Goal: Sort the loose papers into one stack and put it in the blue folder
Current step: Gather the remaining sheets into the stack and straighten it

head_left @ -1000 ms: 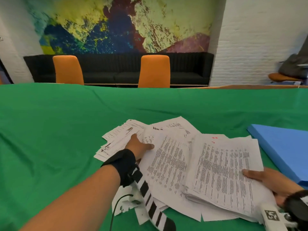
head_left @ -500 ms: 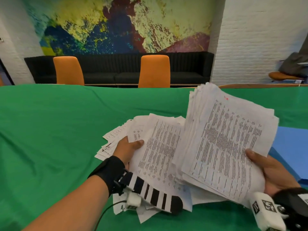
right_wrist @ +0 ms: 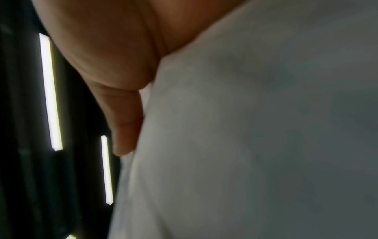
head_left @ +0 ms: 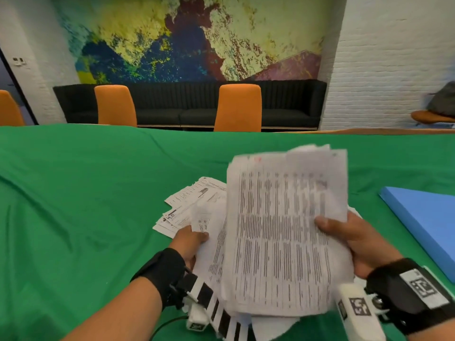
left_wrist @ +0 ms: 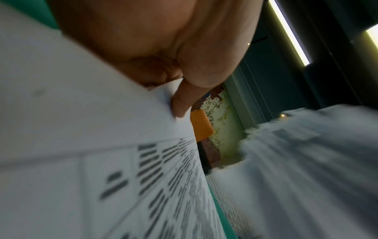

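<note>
The stack (head_left: 283, 232) stands nearly upright above the table (head_left: 73, 193), its printed face toward you, held by your right hand (head_left: 354, 242) at the right edge: the thumb lies across the front sheet, and the fingers behind are hidden, so you cannot tell how they lie. Your left hand (head_left: 189, 239) pinches a smaller sheaf (head_left: 211, 242) just left of the stack, thumb on top, as the left wrist view confirms. More loose papers (head_left: 194, 203) lie flat beyond that hand. Expect the stack to feel light but floppy: the sheets are ragged at the top edge and will likely fan or slide unless you squeeze low and near a side, then tap the bottom edge on the table to square it. The folder (head_left: 423, 222) lies closed to your right, well apart and cut off by the frame edge. Motion blur smears the print, the stack's lower edge hides behind the wrist gear, and the right wrist view shows only thumb and blank paper.
</note>
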